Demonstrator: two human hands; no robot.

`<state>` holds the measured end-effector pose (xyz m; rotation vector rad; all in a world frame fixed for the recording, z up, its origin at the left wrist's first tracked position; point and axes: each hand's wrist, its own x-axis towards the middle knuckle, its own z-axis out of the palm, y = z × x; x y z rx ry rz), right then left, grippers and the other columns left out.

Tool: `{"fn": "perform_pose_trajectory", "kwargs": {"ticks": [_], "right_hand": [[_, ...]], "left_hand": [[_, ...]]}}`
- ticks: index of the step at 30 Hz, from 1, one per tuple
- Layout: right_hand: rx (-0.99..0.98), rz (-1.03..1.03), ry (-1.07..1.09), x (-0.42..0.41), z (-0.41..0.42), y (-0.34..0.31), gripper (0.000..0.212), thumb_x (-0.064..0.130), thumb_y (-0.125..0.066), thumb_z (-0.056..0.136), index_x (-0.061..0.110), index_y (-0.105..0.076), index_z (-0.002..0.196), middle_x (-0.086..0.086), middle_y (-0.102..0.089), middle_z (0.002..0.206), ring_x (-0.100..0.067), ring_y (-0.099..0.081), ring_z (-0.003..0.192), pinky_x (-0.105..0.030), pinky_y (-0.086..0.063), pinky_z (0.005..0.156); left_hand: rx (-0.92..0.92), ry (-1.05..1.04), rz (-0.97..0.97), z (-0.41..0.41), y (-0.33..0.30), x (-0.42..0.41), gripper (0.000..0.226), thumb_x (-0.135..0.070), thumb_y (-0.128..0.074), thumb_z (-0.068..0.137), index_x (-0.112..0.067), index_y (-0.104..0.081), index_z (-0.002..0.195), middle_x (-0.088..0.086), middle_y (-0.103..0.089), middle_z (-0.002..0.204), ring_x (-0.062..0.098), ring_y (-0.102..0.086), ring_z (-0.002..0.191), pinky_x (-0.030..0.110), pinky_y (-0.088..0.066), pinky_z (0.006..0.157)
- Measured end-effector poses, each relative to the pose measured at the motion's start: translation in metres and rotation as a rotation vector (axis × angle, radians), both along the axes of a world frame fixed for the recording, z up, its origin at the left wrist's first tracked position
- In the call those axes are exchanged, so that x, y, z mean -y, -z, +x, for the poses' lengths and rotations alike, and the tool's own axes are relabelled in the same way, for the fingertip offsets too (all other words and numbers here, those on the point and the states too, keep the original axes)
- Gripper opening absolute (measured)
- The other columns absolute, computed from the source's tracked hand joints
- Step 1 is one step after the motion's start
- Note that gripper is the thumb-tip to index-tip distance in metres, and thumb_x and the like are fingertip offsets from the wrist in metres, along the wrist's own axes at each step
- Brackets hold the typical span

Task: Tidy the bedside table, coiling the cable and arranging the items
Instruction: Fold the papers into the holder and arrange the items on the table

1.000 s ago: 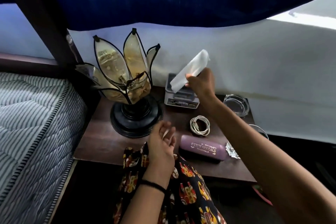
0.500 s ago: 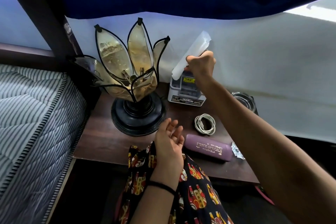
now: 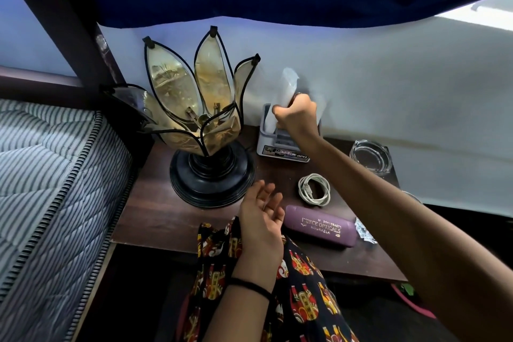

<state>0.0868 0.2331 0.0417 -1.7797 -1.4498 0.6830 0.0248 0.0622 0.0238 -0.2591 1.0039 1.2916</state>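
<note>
While your right hand [image 3: 298, 115] grips the white sheet [image 3: 283, 91], it dropped onto the box [image 3: 277, 147] | left hand [image 3: 262, 216] loose, unmoved.

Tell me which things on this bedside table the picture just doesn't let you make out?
- Head view: the white sheet that the right hand grips is motion-blurred; paper or plastic, unclear.
- The grey holder behind it: its contents are hidden by that hand and sheet.
- The crinkled foil is partly hidden by the right forearm.
- The small print on the purple spectacle case is too small.
</note>
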Motion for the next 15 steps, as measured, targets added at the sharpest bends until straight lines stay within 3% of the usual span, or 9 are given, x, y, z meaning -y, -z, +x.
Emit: {"fn": "perform_pose_trajectory", "kwargs": {"ticks": [2,6,8,12,14,15], "right_hand": [[0.055,-0.036,-0.034,0.002,-0.001,0.004,0.032,0.031,-0.059,0.072,0.000,-0.061,0.082,-0.019,-0.068,0.087,-0.036,-0.064,0.086,-0.038,-0.054,0.073],[0.327,-0.095,-0.047,0.014,0.001,0.009,0.039,0.035,-0.056,0.084,0.000,-0.058,0.101,-0.020,-0.060,0.108,-0.041,-0.055,0.106,-0.042,-0.045,0.089],[0.363,-0.019,-0.020,0.028,0.001,0.011,0.039,0.035,-0.057,0.085,0.003,-0.052,0.107,-0.017,-0.053,0.114,-0.041,-0.051,0.110,-0.045,-0.043,0.094],[0.262,0.322,-0.117,0.076,0.006,0.029,0.027,0.017,-0.059,0.085,0.006,-0.045,0.106,-0.012,-0.046,0.107,-0.031,-0.048,0.100,-0.043,-0.038,0.094],[0.269,0.324,-0.293,0.103,0.011,0.044,0.024,0.012,-0.058,0.085,0.005,-0.048,0.106,-0.011,-0.045,0.105,-0.026,-0.047,0.097,-0.044,-0.042,0.091],[0.273,0.279,-0.381,0.115,0.012,0.051,0.025,0.011,-0.058,0.084,0.005,-0.050,0.107,-0.010,-0.046,0.107,-0.025,-0.046,0.098,-0.044,-0.044,0.088]], "left_hand": [[-0.001,-0.003,-0.009,0.000,0.000,0.000,0.010,-0.024,-0.052,0.091,-0.019,-0.060,0.094,-0.003,-0.063,0.088,0.013,-0.057,0.080,0.025,-0.038,0.067],[0.021,-0.007,-0.022,-0.001,0.002,-0.001,0.007,-0.022,-0.054,0.090,-0.019,-0.060,0.091,-0.004,-0.062,0.085,0.013,-0.057,0.078,0.025,-0.038,0.066],[-0.026,-0.034,-0.041,-0.001,0.003,-0.002,0.006,-0.020,-0.055,0.090,-0.019,-0.060,0.090,-0.003,-0.062,0.083,0.012,-0.057,0.073,0.024,-0.038,0.063],[-0.474,-0.163,-0.007,-0.008,0.005,-0.005,0.028,-0.005,-0.060,0.086,-0.011,-0.052,0.112,0.008,-0.061,0.103,0.012,-0.059,0.081,0.017,-0.046,0.060],[-0.697,-0.227,0.095,-0.018,0.004,-0.006,0.046,-0.002,-0.065,0.082,-0.013,-0.043,0.121,0.007,-0.055,0.118,0.010,-0.058,0.095,0.015,-0.049,0.071],[-0.790,-0.242,0.140,-0.024,0.003,-0.009,0.057,-0.003,-0.068,0.080,-0.014,-0.038,0.127,0.004,-0.050,0.125,0.010,-0.054,0.106,0.019,-0.049,0.083]]}}
